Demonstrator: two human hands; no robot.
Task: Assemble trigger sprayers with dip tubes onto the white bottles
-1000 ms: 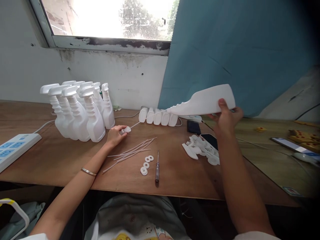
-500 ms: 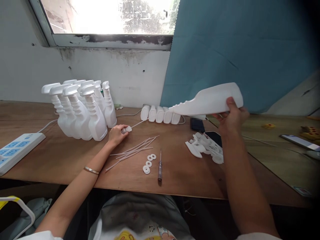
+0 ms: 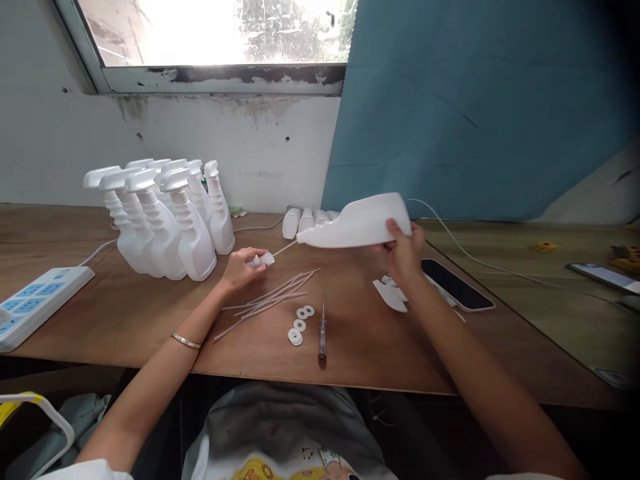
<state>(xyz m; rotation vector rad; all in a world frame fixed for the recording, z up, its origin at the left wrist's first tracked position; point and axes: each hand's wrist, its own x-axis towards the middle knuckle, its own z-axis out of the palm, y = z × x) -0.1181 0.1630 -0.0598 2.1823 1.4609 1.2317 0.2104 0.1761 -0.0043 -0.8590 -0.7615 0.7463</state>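
I am gripping a white bottle (image 3: 357, 222) sideways above the table (image 3: 125, 320) in my right hand (image 3: 405, 250), while my left hand (image 3: 240, 267) is pinching a small cap (image 3: 265, 260) with its tube.

Brown wooden table (image 3: 125, 320). Just beyond left hand (image 3: 240, 267): assembled spray bottles (image 3: 170, 220). Between the hands: thin tubes (image 3: 270, 297), white washers (image 3: 299, 323), screwdriver (image 3: 323, 330). Under right hand (image 3: 405, 253): trigger heads (image 3: 390, 297); beside it, phone (image 3: 457, 285). Far left: power strip (image 3: 35, 300).
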